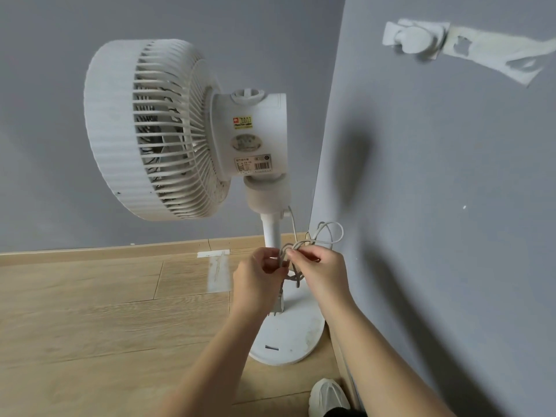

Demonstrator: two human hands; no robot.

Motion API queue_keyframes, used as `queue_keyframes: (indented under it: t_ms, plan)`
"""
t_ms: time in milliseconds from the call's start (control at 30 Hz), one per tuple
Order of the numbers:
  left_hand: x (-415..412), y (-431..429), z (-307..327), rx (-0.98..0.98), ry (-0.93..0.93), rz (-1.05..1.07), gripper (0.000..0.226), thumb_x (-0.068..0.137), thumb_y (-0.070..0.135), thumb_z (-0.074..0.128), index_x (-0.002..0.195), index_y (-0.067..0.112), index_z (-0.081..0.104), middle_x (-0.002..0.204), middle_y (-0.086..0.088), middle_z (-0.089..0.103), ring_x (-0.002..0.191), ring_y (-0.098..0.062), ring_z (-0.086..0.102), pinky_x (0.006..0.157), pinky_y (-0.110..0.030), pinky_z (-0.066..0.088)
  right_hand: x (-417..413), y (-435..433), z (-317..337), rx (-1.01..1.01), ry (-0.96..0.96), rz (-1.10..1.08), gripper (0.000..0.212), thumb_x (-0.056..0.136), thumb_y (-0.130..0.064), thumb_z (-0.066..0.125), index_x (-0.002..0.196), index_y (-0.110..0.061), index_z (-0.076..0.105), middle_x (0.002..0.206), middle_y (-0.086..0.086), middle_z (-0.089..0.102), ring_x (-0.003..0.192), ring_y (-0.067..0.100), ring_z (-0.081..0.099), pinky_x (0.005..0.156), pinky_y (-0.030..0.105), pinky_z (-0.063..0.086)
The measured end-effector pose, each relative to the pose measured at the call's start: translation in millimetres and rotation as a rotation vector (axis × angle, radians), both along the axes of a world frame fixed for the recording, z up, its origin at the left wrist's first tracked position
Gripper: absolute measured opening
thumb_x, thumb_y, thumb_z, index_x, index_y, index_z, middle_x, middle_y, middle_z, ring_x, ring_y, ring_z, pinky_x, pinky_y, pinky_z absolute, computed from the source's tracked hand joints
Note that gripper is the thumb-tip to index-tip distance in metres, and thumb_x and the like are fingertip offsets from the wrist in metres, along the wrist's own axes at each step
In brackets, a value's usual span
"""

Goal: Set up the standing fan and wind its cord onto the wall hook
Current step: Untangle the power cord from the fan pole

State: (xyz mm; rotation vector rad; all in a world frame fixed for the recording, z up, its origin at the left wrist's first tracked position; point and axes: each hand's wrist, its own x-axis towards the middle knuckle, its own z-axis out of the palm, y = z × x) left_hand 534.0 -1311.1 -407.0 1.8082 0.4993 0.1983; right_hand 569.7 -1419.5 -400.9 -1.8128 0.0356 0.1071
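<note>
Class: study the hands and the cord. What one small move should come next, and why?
Probably raise the gathered cord toward the wall hook. The fan already stands upright on its base, the left hand and right hand both pinch the cord's loops beside the pole, and the hook, higher on the wall, carries nothing.

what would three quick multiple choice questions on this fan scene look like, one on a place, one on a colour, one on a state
1. Where is the hook?
A on the right-hand wall, higher than the fan
B on the floor
C on the fan's base

2. What colour is the fan?
A black
B white
C red

3. What state is the cord in?
A wound on the hook
B lying flat on the floor
C bunched in loops, held by both hands

Answers:
1 A, it sticks to the wall at top right.
2 B, its whole body is white.
3 C, the left hand and right hand pinch its loops.
</note>
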Motion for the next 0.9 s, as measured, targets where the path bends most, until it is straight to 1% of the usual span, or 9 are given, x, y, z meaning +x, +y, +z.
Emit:
queue_keyframes:
  t_ms: [33,100,200,267,400,567,667,800,900]
  plan:
    - [0,-1,0,0.047,-0.008,-0.007,0.022,0.08,0.004,0.07,0.098,0.017,0.067,0.08,0.004,0.073,0.069,-0.006,0.067,0.058,-0.005,0.046,1,1,-2,0.001,0.025,-0.015,0.011,0.079,-0.024,0.072,0.073,-0.015,0.073,0.066,-0.001,0.069,0.064,0.01,0.059,0.064,0.022,0.047]
    - [0,-2,1,0.114,-0.008,-0.011,0.019,0.081,0.007,0.07,0.094,0.02,0.066,0.08,0.006,0.072,0.068,0.0,0.064,0.056,-0.005,0.044,4,1,-4,-0.001,0.079,-0.028,0.014,0.078,-0.024,0.071,0.072,-0.012,0.071,0.062,0.0,0.064,0.064,0.014,0.057,0.065,0.028,0.047]
    - [1,2,1,0.131,0.001,0.012,0.012,0.083,0.01,0.069,0.092,0.017,0.066,0.08,0.005,0.071,0.067,-0.008,0.064,0.063,-0.019,0.051,9,-3,-2,0.059,0.174,-0.058,0.014,0.085,-0.023,0.064,0.086,-0.009,0.067,0.073,0.003,0.067,0.071,0.023,0.064,0.071,0.036,0.054]
    - [2,6,0,0.167,-0.003,0.02,0.011,0.083,0.01,0.067,0.089,0.019,0.064,0.081,0.004,0.071,0.072,-0.014,0.065,0.064,-0.019,0.048,12,-6,2,0.174,0.239,-0.061,0.014,0.092,-0.017,0.056,0.095,-0.005,0.063,0.078,0.005,0.064,0.069,0.019,0.064,0.073,0.037,0.055]
    - [5,10,-4,0.225,0.038,0.008,0.006,0.086,0.015,0.065,0.088,0.019,0.061,0.089,0.004,0.069,0.086,-0.014,0.063,0.062,-0.017,0.039,14,-8,9,0.375,0.321,-0.076,0.016,0.1,-0.012,0.044,0.091,-0.005,0.056,0.07,0.006,0.056,0.068,0.022,0.064,0.078,0.039,0.056]
    - [8,11,-9,0.113,0.109,0.0,0.004,0.093,0.018,0.057,0.092,0.017,0.053,0.089,0.003,0.061,0.086,-0.022,0.059,0.064,-0.027,0.044,12,-8,13,0.542,0.428,-0.106,0.018,0.101,-0.011,0.037,0.096,-0.003,0.051,0.077,0.014,0.06,0.07,0.028,0.064,0.071,0.039,0.056]
    - [9,11,-9,-0.006,0.095,0.037,0.017,0.092,0.007,0.051,0.084,0.021,0.051,0.081,0.008,0.064,0.084,-0.022,0.065,0.08,-0.037,0.054,14,-9,11,0.54,0.447,-0.082,0.02,0.101,-0.011,0.034,0.099,0.0,0.051,0.074,0.016,0.062,0.071,0.029,0.066,0.078,0.043,0.055]
    - [12,13,-10,-0.097,0.084,0.053,0.02,0.088,0.002,0.049,0.083,0.021,0.054,0.089,-0.007,0.071,0.087,-0.025,0.069,0.087,-0.046,0.055,17,-11,9,0.601,0.443,-0.082,0.027,0.103,-0.009,0.032,0.077,-0.009,0.041,0.049,0.004,0.04,0.047,0.02,0.044,0.061,0.037,0.052]
    - [13,17,-9,-0.129,0.099,0.065,0.025,0.089,-0.001,0.046,0.082,0.023,0.051,0.084,-0.004,0.072,0.083,-0.022,0.069,0.084,-0.044,0.055,17,-14,8,0.554,0.435,-0.045,0.031,0.104,-0.011,0.033,0.073,-0.012,0.04,0.043,-0.003,0.032,0.037,0.012,0.028,0.049,0.028,0.043]
